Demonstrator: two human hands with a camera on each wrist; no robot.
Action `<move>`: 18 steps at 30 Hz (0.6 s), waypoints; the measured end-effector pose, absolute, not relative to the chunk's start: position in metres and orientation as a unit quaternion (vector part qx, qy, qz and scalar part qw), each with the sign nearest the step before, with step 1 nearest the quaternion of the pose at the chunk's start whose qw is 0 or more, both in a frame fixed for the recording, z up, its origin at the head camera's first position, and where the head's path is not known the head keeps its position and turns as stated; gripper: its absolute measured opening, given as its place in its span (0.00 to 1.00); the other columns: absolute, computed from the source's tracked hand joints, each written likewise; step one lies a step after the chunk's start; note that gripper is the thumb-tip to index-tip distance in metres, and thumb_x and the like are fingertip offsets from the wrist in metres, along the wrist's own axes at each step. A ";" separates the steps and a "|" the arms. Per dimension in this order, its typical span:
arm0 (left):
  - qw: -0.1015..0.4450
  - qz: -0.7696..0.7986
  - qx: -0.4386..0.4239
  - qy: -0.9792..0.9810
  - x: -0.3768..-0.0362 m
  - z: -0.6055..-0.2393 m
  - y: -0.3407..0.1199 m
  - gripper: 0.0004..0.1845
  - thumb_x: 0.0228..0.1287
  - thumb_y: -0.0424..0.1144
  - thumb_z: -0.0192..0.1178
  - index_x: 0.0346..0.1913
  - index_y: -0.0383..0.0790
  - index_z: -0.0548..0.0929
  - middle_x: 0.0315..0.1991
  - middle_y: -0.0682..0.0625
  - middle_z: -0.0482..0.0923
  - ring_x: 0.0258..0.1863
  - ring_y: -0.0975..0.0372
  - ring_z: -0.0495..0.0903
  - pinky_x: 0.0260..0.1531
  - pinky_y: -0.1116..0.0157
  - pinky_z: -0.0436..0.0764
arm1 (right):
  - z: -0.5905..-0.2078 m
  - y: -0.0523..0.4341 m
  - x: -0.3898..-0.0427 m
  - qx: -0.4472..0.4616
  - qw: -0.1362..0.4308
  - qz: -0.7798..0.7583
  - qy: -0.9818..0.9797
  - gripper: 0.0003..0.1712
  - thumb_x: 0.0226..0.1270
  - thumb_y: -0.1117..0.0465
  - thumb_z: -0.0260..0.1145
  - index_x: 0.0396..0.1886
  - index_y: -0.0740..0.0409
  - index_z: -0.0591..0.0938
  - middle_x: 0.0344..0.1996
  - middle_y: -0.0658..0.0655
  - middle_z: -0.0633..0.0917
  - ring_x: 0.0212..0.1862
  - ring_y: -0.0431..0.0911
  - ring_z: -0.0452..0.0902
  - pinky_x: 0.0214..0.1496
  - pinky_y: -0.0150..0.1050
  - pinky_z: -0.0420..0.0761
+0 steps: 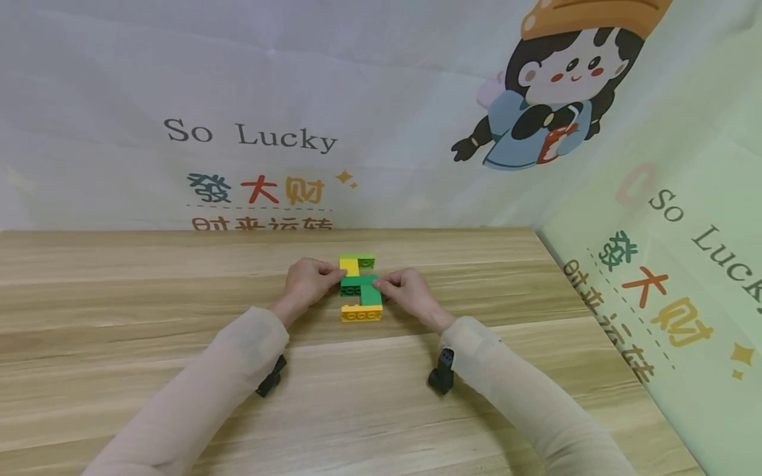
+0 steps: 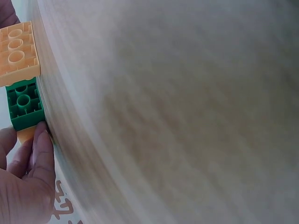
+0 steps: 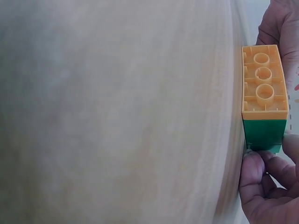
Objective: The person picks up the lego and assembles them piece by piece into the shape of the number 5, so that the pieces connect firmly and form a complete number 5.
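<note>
A small brick stack point(image 1: 360, 288) lies flat on the worktop point(image 1: 149, 291), toward its far edge and about midway between its left and right edges: yellow and green pieces joined in a zigzag, with a yellow brick point(image 3: 264, 81) nearest the person and a dark green brick point(image 1: 359, 284) in the middle. The left hand point(image 1: 306, 280) pinches the stack from its left side, fingers point(image 2: 41, 154) curled against the far yellow and green pieces; the right hand point(image 1: 406, 291) pinches the dark green brick from the right, fingertips point(image 3: 253, 164) clamped on its edge. The likeliest trouble, as I judge it, is the joints giving way: the bricks overlap by only part of their length, so squeezing from both sides or twisting could snap one off. Pressing unevenly could also slide the stack across the smooth wood, since nothing braces it but the two hands.
</note>
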State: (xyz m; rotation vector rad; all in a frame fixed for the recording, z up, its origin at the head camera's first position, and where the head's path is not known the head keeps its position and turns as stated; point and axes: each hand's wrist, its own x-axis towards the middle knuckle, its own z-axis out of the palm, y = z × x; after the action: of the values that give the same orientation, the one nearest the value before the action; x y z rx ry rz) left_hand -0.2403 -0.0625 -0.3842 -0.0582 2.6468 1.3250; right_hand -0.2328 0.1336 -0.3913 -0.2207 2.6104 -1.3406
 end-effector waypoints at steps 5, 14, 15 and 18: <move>0.094 0.440 -0.019 0.893 -0.242 -0.386 -0.064 0.17 0.65 0.47 0.58 0.47 0.37 0.84 0.48 0.44 0.83 0.43 0.59 0.74 0.37 0.68 0.72 | -0.389 0.133 -0.234 -0.069 0.115 -0.447 0.885 0.16 0.69 0.57 0.59 0.41 0.65 0.85 0.37 0.59 0.87 0.36 0.42 0.82 0.38 0.33 0.81; 0.094 0.455 -0.017 0.885 -0.245 -0.388 -0.065 0.17 0.66 0.46 0.58 0.47 0.36 0.84 0.45 0.44 0.84 0.42 0.59 0.77 0.40 0.66 0.75 | -0.387 0.141 -0.236 -0.085 0.128 -0.454 0.878 0.17 0.71 0.59 0.56 0.44 0.68 0.83 0.42 0.63 0.86 0.39 0.48 0.83 0.41 0.36 0.82; 0.094 0.458 -0.016 0.884 -0.245 -0.388 -0.065 0.17 0.66 0.46 0.57 0.47 0.36 0.84 0.44 0.44 0.84 0.41 0.59 0.77 0.39 0.67 0.76 | -0.387 0.143 -0.235 -0.086 0.129 -0.455 0.877 0.17 0.72 0.59 0.55 0.45 0.68 0.83 0.42 0.63 0.85 0.40 0.49 0.83 0.41 0.37 0.82; 0.093 0.464 -0.002 0.881 -0.244 -0.388 -0.069 0.18 0.67 0.46 0.56 0.49 0.34 0.83 0.41 0.43 0.85 0.39 0.59 0.79 0.39 0.67 0.77 | -0.387 0.150 -0.233 -0.084 0.132 -0.456 0.876 0.17 0.72 0.61 0.54 0.47 0.69 0.82 0.44 0.65 0.85 0.42 0.51 0.83 0.43 0.38 0.82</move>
State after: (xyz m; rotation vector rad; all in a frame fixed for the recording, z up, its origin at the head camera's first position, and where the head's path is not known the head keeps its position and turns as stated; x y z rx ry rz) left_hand -0.2443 -0.0694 -0.3883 -0.0059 2.6146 1.3789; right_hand -0.2335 0.1504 -0.3870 -0.2429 2.5436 -1.3234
